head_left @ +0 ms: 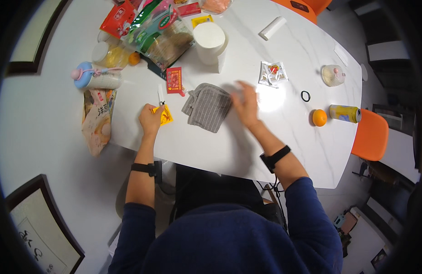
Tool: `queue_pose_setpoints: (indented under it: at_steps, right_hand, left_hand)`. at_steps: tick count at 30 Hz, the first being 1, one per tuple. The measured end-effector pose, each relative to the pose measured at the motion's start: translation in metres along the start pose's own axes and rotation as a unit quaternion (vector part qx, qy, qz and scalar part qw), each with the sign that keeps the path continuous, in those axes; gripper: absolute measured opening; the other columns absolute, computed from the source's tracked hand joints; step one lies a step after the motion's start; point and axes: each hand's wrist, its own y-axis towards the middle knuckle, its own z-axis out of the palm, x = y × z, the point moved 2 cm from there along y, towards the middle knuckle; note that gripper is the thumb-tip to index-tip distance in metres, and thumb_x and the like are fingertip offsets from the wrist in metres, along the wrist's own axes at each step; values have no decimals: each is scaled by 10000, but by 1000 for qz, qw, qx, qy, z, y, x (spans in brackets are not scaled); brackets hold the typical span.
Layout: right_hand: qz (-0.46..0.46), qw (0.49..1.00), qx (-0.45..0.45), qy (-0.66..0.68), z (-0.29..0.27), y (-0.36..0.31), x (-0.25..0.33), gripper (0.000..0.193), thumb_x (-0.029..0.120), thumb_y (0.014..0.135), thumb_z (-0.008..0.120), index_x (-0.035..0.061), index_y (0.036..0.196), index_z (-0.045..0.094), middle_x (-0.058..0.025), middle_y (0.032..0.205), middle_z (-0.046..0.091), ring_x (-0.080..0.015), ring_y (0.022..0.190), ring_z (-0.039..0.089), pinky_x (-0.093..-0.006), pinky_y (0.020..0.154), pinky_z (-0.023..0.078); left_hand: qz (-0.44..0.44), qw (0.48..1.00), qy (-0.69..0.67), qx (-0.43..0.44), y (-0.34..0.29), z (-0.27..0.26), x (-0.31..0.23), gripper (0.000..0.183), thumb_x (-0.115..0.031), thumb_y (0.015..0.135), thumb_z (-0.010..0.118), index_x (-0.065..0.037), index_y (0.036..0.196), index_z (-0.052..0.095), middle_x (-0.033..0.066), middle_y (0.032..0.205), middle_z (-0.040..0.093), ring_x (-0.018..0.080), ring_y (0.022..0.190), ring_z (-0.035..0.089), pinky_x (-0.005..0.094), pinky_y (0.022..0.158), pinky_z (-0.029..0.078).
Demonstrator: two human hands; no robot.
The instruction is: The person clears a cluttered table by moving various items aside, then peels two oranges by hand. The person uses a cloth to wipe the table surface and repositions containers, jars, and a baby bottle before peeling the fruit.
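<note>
My left hand [150,120] rests on the table's near left with its fingers curled and the thumb over a small yellow packet [166,116]. A slim white object with a black part [161,95] lies just beyond that thumb; its kind is unclear. In the middle, a folded grey striped cloth [210,108] lies on the tabletop. My right hand [246,104] is at the cloth's right edge, fingers apart and slightly blurred, holding nothing visible. Whether its fingertips touch the cloth cannot be made out. A red packet [174,81] lies left of the cloth.
Beyond the cloth stands a white paper roll [210,41]. Snack bags [167,34], a blue-lidded bottle [90,76] and a mandarin [134,58] crowd the left. On the right are small sachets [273,74], a black ring [305,96], an orange [319,118] and a yellow can [344,113].
</note>
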Motion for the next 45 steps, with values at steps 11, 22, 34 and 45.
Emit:
queue_pose_setpoints:
  at_steps: [11, 22, 34, 45]
  right_hand:
    - [-68, 986, 142, -54, 14, -28, 33, 445, 72, 778, 707, 48, 1203, 576, -150, 1295, 552, -342, 1201, 512, -458, 1006, 401]
    - [-73, 986, 140, -50, 81, -14, 96, 440, 216, 824, 723, 63, 1205, 565, -134, 1230, 566, -325, 1213, 500, -553, 1051, 326]
    - [101, 959, 253, -73, 167, 0, 135, 252, 209, 788, 710, 28, 942, 628, -142, 889, 679, -317, 786, 674, -424, 704, 530]
    - [160, 983, 78, -45, 122, 56, 87, 211, 204, 807, 696, 13, 840, 614, -160, 795, 666, -352, 739, 653, -441, 692, 504]
  left_hand:
    - [-118, 980, -158, -22, -7, -25, 37, 340, -312, 858, 761, -17, 834, 594, 47, 705, 617, 92, 608, 560, 252, 490, 444]
    - [-86, 989, -81, -87, 18, -56, 62, 435, -217, 814, 795, 7, 1090, 545, 80, 853, 642, 169, 725, 627, 297, 630, 508]
    - [53, 998, -38, -24, -4, -8, 5, 339, -149, 766, 783, -40, 1035, 607, 101, 815, 630, 276, 643, 615, 388, 643, 505]
    - [-38, 997, 22, -60, 6, 4, -12, 369, -141, 749, 796, 39, 984, 576, 208, 888, 659, 339, 848, 657, 418, 778, 508]
